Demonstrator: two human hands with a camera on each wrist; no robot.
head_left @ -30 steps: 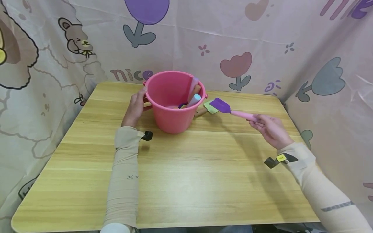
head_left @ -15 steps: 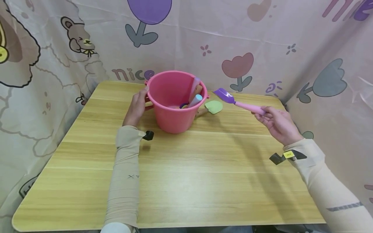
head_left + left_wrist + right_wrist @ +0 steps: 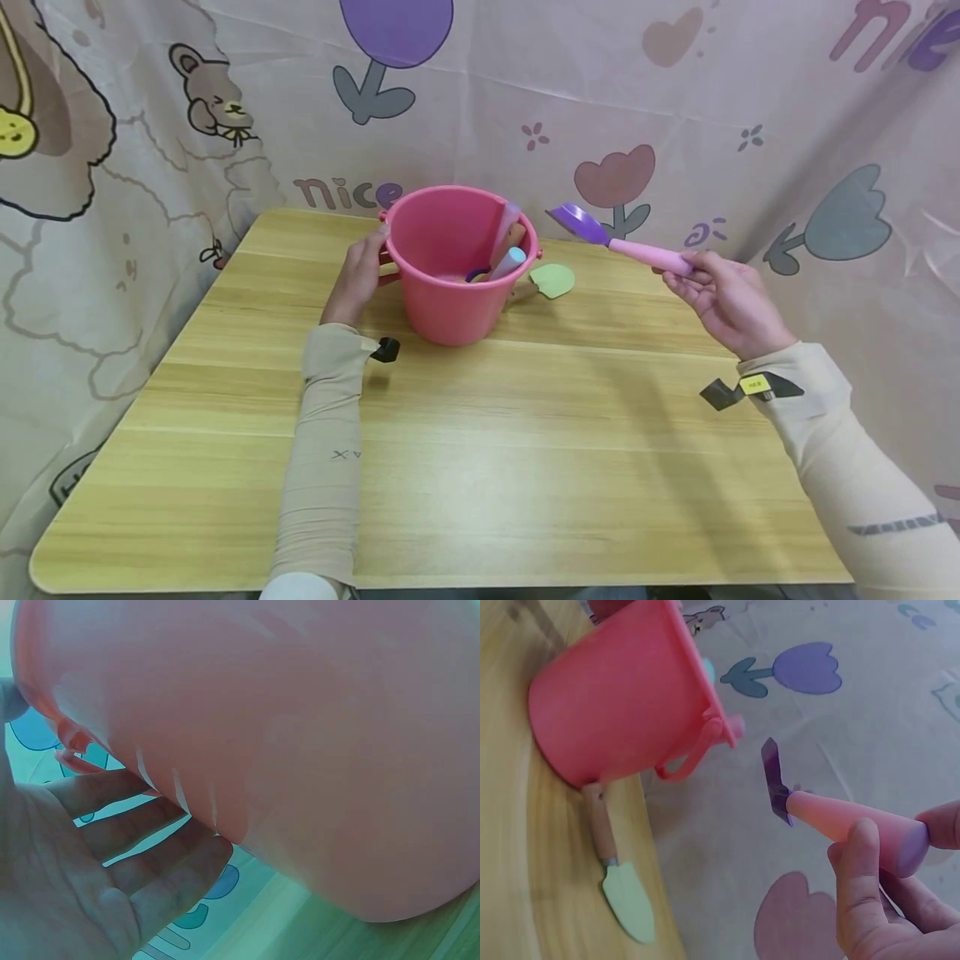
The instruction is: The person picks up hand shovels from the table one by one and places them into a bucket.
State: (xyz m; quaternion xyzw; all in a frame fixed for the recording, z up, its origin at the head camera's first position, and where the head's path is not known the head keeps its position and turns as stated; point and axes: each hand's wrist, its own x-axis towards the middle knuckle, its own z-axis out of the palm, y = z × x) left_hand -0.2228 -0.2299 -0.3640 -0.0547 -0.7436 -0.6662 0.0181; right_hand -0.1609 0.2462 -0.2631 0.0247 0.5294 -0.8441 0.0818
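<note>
A pink bucket [image 3: 453, 308] stands upright on the table, with several handled items inside. My left hand [image 3: 355, 279] holds it at the left side: the thumb is at the rim and the fingers [image 3: 124, 821] lie along the outer wall. To the right, my right hand [image 3: 731, 304] pinches the pink handle of a small toy shovel [image 3: 648, 256] between thumb and fingers. Its purple blade points left, in the air above the table's back edge. A green trowel [image 3: 553, 281] with a wooden handle lies on the table beside the bucket, the handle's end against the bucket's base.
Inside the bucket are a light-blue-ended handle [image 3: 510, 262], a brown wooden handle [image 3: 514, 237] and a lilac piece [image 3: 507, 218]; their lower ends are hidden. A printed curtain [image 3: 495, 92] hangs behind and beside the wooden table [image 3: 480, 450].
My right hand has risen and moved right with the toy shovel, whose blade has lifted from over the green trowel. My left hand stays at the bucket.
</note>
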